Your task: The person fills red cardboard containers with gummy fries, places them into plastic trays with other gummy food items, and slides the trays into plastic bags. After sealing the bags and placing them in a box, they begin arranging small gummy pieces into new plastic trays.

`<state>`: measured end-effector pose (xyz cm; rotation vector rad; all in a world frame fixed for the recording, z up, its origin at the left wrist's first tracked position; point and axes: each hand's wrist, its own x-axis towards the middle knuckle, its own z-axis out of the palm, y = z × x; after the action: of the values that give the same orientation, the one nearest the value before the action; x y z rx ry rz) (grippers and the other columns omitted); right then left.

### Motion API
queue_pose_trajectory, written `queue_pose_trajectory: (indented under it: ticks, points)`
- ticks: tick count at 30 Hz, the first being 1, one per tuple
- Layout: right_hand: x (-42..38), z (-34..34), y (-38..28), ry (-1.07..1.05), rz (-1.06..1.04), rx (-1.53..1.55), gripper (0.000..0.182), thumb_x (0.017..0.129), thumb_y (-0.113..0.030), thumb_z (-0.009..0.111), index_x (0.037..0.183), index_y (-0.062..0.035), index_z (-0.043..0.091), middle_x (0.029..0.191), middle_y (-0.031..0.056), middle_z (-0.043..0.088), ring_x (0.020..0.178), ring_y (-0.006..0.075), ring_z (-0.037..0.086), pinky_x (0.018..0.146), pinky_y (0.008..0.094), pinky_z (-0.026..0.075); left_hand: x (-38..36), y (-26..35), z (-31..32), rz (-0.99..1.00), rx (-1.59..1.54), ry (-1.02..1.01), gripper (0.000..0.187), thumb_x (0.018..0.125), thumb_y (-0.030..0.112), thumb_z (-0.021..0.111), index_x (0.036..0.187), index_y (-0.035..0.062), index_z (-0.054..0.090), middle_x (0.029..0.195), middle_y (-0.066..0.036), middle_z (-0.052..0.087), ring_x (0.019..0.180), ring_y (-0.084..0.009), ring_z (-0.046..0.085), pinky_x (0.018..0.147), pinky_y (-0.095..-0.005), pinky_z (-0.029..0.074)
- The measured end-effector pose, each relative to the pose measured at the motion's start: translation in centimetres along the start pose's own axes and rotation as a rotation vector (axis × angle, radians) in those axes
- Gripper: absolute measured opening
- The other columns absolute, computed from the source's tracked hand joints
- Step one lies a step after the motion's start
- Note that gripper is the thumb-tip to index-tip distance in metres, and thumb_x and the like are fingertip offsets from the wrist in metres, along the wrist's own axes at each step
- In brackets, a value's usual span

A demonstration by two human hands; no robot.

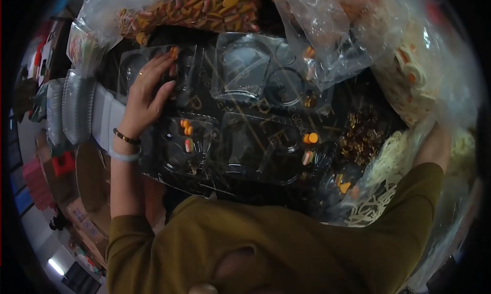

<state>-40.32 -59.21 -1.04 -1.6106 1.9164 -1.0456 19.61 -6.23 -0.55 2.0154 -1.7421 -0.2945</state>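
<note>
My left hand [152, 81] reaches over the upper-left clear plastic tray [130, 66]. Its fingers are stretched out, with the thumb apart and the fingertips right at a small orange piece [174, 52]. My right forearm [433, 148] goes into a large clear plastic bag [424, 79] at the right, and that hand is hidden. Beside it are pale ring-shaped pieces [410, 63] in the bag. Other clear trays lie near the left hand: one at the upper middle [240, 71], one at the lower left [204, 156] and one at the lower middle [245, 150].
Orange pieces [310, 138] and striped pieces [307, 157] sit in tray compartments. A bag of yellow-and-red pieces [204, 10] lies at the back. Dark gold pieces [363, 135] and pale strips [373, 204] lie at the right. Stacked clear containers [76, 107] stand at the left.
</note>
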Motion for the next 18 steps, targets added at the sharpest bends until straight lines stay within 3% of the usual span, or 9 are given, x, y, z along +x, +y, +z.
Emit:
queue_pose_trajectory:
  ticks: [9,18]
  points:
    - [-4.3,2.1,0.1,0.081,-0.148,-0.315,0.061,0.076,-0.046,0.061,0.125,-0.0113,0.05,0.112,0.0139,0.058,0.091,0.0308,0.061,0.07,0.0458,0.049,-0.9,-1.0,0.5,0.086,-0.034,-0.025,0.039,0.089,0.009,0.057,0.128,0.0038,0.051,0.136,-0.015,0.048,0.128,-0.0301,0.043,0.104,-0.0368,0.034]
    - [-7.1,0.3,-1.0,0.165,-0.192,-0.414,0.054,0.076,-0.036,0.066,0.121,-0.0097,0.052,0.107,0.0131,0.061,0.084,0.0294,0.064,0.063,0.0453,0.05,-1.8,-0.6,-0.6,0.095,0.032,0.034,0.047,0.089,0.015,0.059,0.134,0.0069,0.046,0.143,-0.013,0.041,0.128,-0.032,0.042,0.106,-0.0405,0.031]
